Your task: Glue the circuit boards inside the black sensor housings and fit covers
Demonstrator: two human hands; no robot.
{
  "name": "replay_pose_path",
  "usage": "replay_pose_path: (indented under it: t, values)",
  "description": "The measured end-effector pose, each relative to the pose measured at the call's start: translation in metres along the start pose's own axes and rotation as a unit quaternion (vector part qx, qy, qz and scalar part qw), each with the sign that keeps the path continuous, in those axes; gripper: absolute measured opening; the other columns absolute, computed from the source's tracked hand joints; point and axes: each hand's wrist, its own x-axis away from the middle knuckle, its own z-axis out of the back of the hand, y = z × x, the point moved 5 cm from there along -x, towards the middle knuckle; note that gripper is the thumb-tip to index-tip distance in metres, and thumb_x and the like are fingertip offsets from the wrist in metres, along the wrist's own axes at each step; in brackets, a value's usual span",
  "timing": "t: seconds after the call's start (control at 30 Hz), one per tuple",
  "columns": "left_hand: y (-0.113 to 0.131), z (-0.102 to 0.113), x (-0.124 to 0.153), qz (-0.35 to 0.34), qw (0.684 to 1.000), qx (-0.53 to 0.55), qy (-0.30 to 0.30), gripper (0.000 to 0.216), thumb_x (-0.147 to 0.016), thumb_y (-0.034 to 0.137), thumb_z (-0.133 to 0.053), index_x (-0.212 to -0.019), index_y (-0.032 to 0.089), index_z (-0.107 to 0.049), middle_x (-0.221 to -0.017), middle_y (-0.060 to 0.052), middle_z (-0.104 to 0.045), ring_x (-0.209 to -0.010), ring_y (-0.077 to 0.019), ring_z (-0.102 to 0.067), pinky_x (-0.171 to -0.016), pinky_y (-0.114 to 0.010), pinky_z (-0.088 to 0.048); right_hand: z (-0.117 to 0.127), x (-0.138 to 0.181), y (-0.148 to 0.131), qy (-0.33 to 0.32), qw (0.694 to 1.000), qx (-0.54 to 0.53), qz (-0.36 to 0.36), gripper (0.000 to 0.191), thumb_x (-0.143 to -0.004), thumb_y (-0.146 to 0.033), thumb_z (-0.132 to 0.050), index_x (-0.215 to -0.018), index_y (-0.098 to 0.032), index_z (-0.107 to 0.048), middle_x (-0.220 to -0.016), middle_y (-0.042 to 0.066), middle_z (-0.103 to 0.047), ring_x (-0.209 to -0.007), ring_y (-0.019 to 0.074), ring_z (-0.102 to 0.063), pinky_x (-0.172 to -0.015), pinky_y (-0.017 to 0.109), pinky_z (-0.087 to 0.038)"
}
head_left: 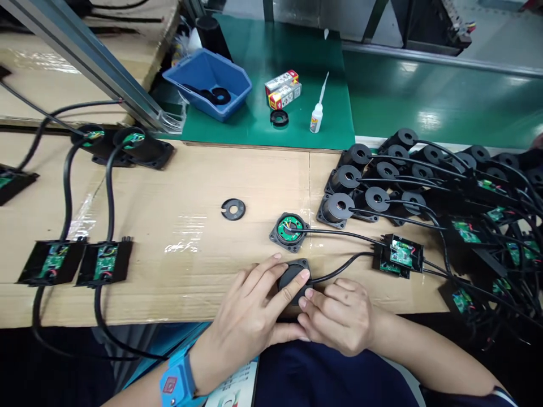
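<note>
At the front edge of the cardboard-covered table, a black round housing with a square flange (293, 277) sits between my hands. My left hand (254, 299), with a blue strap on its wrist, lays its fingers over the top and left side of it. Curled at the near right edge of the same housing is my right hand (341, 316), thumb and forefinger pinched against it. A black cable (343, 268) runs right from the housing to an open box with a green circuit board (401, 251). Just beyond stands a similar housing, its round green board (290, 229) exposed. A slotted black disc (233, 209) lies farther left.
Many capped black cylinders (338, 208) and tangled cables crowd the right side. Two cabled boxes (105, 263) lie at left. On the green mat are a blue bin (235, 99), small cartons (283, 90), a black ring (279, 117) and a white glue bottle (316, 117).
</note>
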Motion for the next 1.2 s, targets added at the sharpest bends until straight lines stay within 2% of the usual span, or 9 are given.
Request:
replay_pose_path:
  t: [0.23,0.3,0.4,0.53,0.63,0.83,1.0,1.1,1.2]
  values:
    - [-0.007,0.005,0.001,0.003,0.999,0.036,0.04,0.08,-0.085,0.076,-0.063,-0.144,0.022,-0.059,-0.121,-0.016,-0.064,-0.127,-0.0375,-0.057,-0.096,-0.053,-0.058,0.001,0.0,-0.001,-0.007,1.0,-0.012,-0.011,0.011,-0.09,-0.022,-0.07,-0.084,-0.013,-0.074,-0.073,0.002,-0.073,-0.06,0.0116,-0.06,-0.052,0.029,-0.04]
    - [-0.013,0.01,-0.006,-0.027,0.998,0.046,0.039,0.064,-0.091,0.064,-0.066,-0.139,0.021,-0.061,-0.123,-0.015,-0.065,-0.124,-0.034,-0.059,-0.1,-0.051,-0.056,0.001,0.0,-0.001,-0.013,1.0,-0.012,-0.014,0.011,-0.09,-0.021,-0.068,-0.086,-0.012,-0.074,-0.075,0.002,-0.073,-0.061,0.012,-0.061,-0.052,0.029,-0.041]
    - [-0.039,0.021,-0.028,-0.024,0.994,0.087,0.057,0.034,-0.096,0.03,-0.068,-0.128,0.021,-0.06,-0.134,-0.013,-0.06,-0.131,-0.0298,-0.057,-0.108,-0.048,-0.053,0.001,0.001,-0.001,-0.025,1.0,-0.005,-0.014,0.01,-0.089,-0.021,-0.07,-0.084,-0.014,-0.074,-0.076,0.002,-0.074,-0.063,0.0119,-0.061,-0.053,0.028,-0.042]
    - [-0.072,0.015,-0.06,-0.018,0.977,0.212,-0.007,0.047,-0.094,0.024,-0.064,-0.136,0.018,-0.043,-0.155,-0.02,-0.047,-0.149,-0.0324,-0.046,-0.119,-0.054,-0.046,0.001,0.0,-0.001,-0.022,1.0,-0.003,-0.01,0.013,-0.089,-0.023,-0.071,-0.079,-0.016,-0.073,-0.076,0.001,-0.073,-0.061,0.0108,-0.06,-0.052,0.027,-0.042]
    - [-0.08,0.005,-0.069,-0.012,0.966,0.255,-0.032,0.052,-0.096,0.021,-0.061,-0.143,0.017,-0.038,-0.146,-0.018,-0.057,-0.14,-0.0272,-0.057,-0.115,-0.046,-0.052,0.0,-0.001,0.0,-0.015,1.0,-0.006,-0.009,0.014,-0.089,-0.022,-0.07,-0.077,-0.016,-0.073,-0.075,0.001,-0.073,-0.06,0.0103,-0.059,-0.051,0.027,-0.042]
    - [-0.072,-0.004,-0.061,0.055,0.974,0.214,0.055,0.052,-0.094,0.025,-0.07,-0.139,0.019,-0.043,-0.132,-0.014,-0.066,-0.124,-0.0262,-0.068,-0.105,-0.044,-0.059,-0.002,-0.001,0.002,-0.001,1.0,-0.019,-0.009,0.014,-0.085,-0.022,-0.072,-0.072,-0.017,-0.071,-0.071,-0.001,-0.07,-0.057,0.0102,-0.055,-0.05,0.027,-0.041]
    - [-0.072,0.003,-0.06,0.062,0.971,0.226,0.042,0.056,-0.096,0.03,-0.07,-0.143,0.02,-0.041,-0.138,-0.014,-0.063,-0.13,-0.0271,-0.063,-0.109,-0.047,-0.056,-0.002,-0.001,0.003,-0.003,1.0,-0.021,0.0,0.012,-0.08,-0.025,-0.077,-0.074,-0.016,-0.072,-0.074,-0.001,-0.069,-0.057,0.0095,-0.056,-0.051,0.027,-0.039]
    - [-0.094,0.024,-0.051,0.087,0.981,0.165,0.06,0.048,-0.097,0.035,-0.069,-0.138,0.021,-0.047,-0.141,-0.015,-0.059,-0.136,-0.0291,-0.057,-0.113,-0.051,-0.053,-0.003,0.0,0.003,-0.005,0.999,-0.031,-0.002,0.012,-0.08,-0.025,-0.078,-0.077,-0.015,-0.074,-0.074,0.0,-0.07,-0.057,0.01,-0.058,-0.051,0.028,-0.04]
    - [-0.128,0.047,-0.036,0.125,0.989,0.043,0.063,0.017,-0.1,0.029,-0.063,-0.115,0.023,-0.06,-0.129,-0.01,-0.065,-0.129,-0.0272,-0.062,-0.107,-0.049,-0.056,-0.004,0.001,0.003,-0.008,0.999,-0.044,-0.004,0.011,-0.079,-0.024,-0.079,-0.078,-0.014,-0.074,-0.072,0.001,-0.071,-0.058,0.0117,-0.062,-0.05,0.029,-0.041]
